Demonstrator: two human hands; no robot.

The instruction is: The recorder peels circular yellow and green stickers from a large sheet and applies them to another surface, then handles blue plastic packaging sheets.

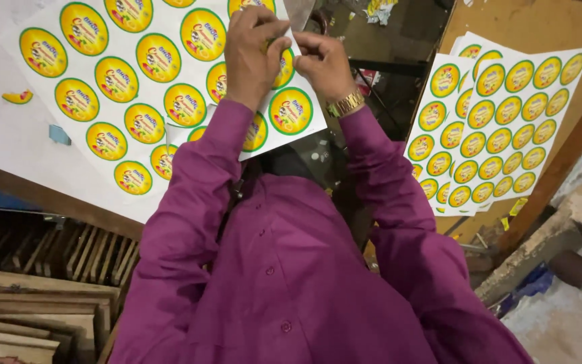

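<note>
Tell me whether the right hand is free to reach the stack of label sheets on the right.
Probably not yet: the right hand pinches the sheet of round labels together with the left hand. Nothing blocks the way to the stack.

Cut off by the top edge of the frame: the uppermost row of round yellow labels on the label sheet, only lower halves showing. Hidden under the left hand and right hand: the label pinched between them, just a yellow sliver visible at centre top. Covered by the purple sleeves: the sheet's lower right corner and some labels there. Partly buried in the stack of sheets at right: the lower sheets, only edges peeking out. Too small to read: printing on every label. Blurred beyond telling: scraps at upper centre. Cropped at lower left: wooden slats.
</note>
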